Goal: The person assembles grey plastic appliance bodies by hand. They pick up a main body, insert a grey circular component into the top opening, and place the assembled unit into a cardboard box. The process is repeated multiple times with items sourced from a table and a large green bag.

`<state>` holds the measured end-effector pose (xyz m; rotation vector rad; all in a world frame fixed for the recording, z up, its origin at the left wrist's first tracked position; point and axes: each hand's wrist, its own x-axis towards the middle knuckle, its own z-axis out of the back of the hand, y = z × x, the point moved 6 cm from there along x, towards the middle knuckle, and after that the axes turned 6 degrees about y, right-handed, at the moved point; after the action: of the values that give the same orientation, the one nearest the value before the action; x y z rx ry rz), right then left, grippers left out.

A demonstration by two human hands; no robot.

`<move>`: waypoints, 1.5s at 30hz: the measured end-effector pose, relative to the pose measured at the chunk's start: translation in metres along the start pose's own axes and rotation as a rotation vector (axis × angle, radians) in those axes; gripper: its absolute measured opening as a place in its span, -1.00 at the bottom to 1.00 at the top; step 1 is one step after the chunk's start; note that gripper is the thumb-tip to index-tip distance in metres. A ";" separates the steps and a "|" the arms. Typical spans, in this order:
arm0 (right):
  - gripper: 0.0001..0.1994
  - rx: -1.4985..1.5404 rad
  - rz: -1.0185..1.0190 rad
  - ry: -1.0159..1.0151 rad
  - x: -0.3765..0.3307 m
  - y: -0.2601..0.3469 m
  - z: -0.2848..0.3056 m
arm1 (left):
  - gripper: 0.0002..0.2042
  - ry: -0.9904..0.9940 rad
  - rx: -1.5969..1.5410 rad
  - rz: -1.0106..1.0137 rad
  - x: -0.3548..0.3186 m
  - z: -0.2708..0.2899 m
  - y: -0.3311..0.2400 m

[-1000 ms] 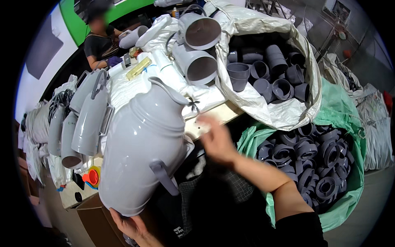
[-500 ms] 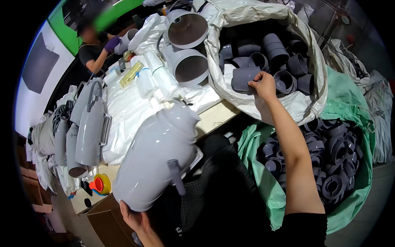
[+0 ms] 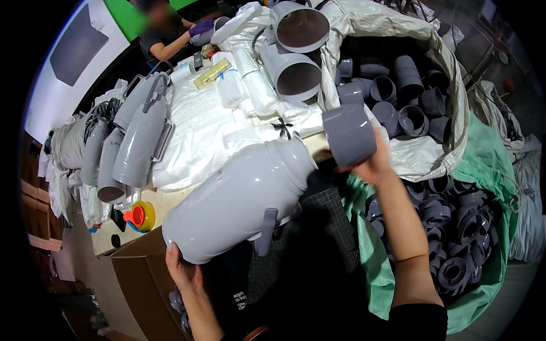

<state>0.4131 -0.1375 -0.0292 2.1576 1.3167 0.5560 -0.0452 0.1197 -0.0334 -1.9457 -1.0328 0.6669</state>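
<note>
My left hand [image 3: 185,273] grips the base of a glossy light-grey vacuum flask [image 3: 239,196]. The flask lies tilted across my lap, its neck pointing up and to the right. A darker grey handle [image 3: 265,233] sticks out from its lower side. In my right hand [image 3: 375,165] is a dark-grey plastic cup [image 3: 348,135], held a little right of the flask's neck and apart from it. My right fingers are partly hidden by the cup.
A white woven sack [image 3: 392,23] of grey cups stands at the back right, before a green sack [image 3: 489,153] of grey plastic rings. Flask shells [image 3: 139,142] and plastic bags [image 3: 193,136] cover the table. A cardboard box [image 3: 142,284] stands lower left. A co-worker [image 3: 170,34] works beyond.
My right hand has lifted the cup out of the white sack and brought it down and left, close to the flask. The flask's neck has swung right and its body lies flatter.
</note>
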 end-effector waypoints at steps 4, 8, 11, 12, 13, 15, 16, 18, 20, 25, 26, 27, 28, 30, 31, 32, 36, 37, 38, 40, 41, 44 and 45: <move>-0.44 -0.486 0.124 -0.112 0.001 -0.049 -0.058 | -0.58 0.062 0.063 0.097 0.006 -0.010 -0.002; -0.15 -1.216 0.638 0.221 -0.045 -0.007 -0.118 | -0.53 -0.045 0.054 0.360 0.001 0.006 0.009; -0.19 -1.329 0.648 0.090 -0.062 -0.023 -0.119 | -0.52 -0.204 0.102 0.291 0.002 -0.001 0.001; -0.29 -1.104 0.498 -0.120 -0.071 -0.040 -0.098 | -0.54 -0.167 0.183 0.126 0.004 -0.015 -0.014; -0.39 -0.860 0.378 -0.311 -0.086 -0.066 -0.070 | -0.54 -0.125 0.252 -0.060 0.003 -0.032 -0.033; -0.49 -0.456 0.508 -0.321 -0.125 -0.112 -0.057 | -0.54 -0.152 0.367 -0.363 0.008 -0.045 -0.072; -0.52 -0.639 0.445 -0.365 -0.146 -0.122 -0.064 | -0.52 -0.120 0.549 -0.547 0.014 -0.035 -0.094; -0.57 -0.945 0.305 -0.411 -0.178 -0.124 -0.070 | -0.49 -0.141 0.691 -0.765 0.007 -0.085 -0.114; -0.63 -1.214 0.187 -0.381 -0.196 -0.104 -0.066 | -0.46 -0.052 0.949 -0.885 0.002 -0.141 -0.103; -0.40 -1.846 -0.624 -0.753 -0.290 -0.027 0.090 | -0.63 0.907 0.295 -0.384 0.052 -0.174 -0.018; -0.29 -1.976 -0.871 -0.588 -0.314 -0.037 0.101 | -0.53 1.063 0.293 -0.302 0.063 -0.186 -0.012; -0.22 -1.875 -1.179 -0.456 -0.340 -0.050 0.111 | -0.53 0.743 0.270 -0.355 0.067 -0.211 -0.008; -0.20 -1.969 -1.135 -0.475 -0.354 -0.056 0.120 | -0.52 0.397 0.241 -0.408 0.041 -0.242 -0.008; -0.20 -1.737 -1.218 -0.708 -0.377 -0.037 0.126 | -0.58 0.455 0.205 -0.231 0.059 -0.233 0.003; -0.15 -1.758 -1.156 -0.751 -0.395 -0.036 0.143 | -0.61 0.437 0.151 -0.130 0.065 -0.229 0.009; -0.12 -1.729 -1.141 -0.681 -0.389 -0.034 0.143 | -0.63 0.359 0.093 -0.025 0.070 -0.228 0.014; -0.35 -1.645 -0.940 -0.937 -0.330 0.001 0.104 | -0.72 0.868 0.375 -0.201 0.090 -0.225 0.026; -0.46 -1.795 -0.779 -0.963 -0.308 0.017 0.083 | -0.60 0.791 0.453 -0.162 0.088 -0.223 0.026; -0.52 -2.015 -0.529 -1.006 -0.281 0.033 0.057 | -0.19 0.696 0.456 -0.212 0.088 -0.226 0.029; -0.59 -2.110 0.047 -1.046 -0.231 0.056 0.005 | 0.04 0.791 0.412 -0.105 0.077 -0.252 0.034; -0.61 -1.988 0.339 -1.033 -0.205 0.068 -0.019 | 0.12 0.851 0.394 -0.015 0.075 -0.254 0.040; -0.58 -1.433 0.735 -0.547 -0.111 0.057 -0.107 | 0.28 0.888 0.460 0.151 0.067 -0.262 0.030; -0.55 -1.407 0.771 -0.265 -0.088 0.048 -0.138 | 0.32 0.885 0.473 0.115 0.067 -0.263 0.026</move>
<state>0.3247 -0.2018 0.1018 1.2862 -0.2294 1.0086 0.1958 0.0597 0.0782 -1.6048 -0.1866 0.0437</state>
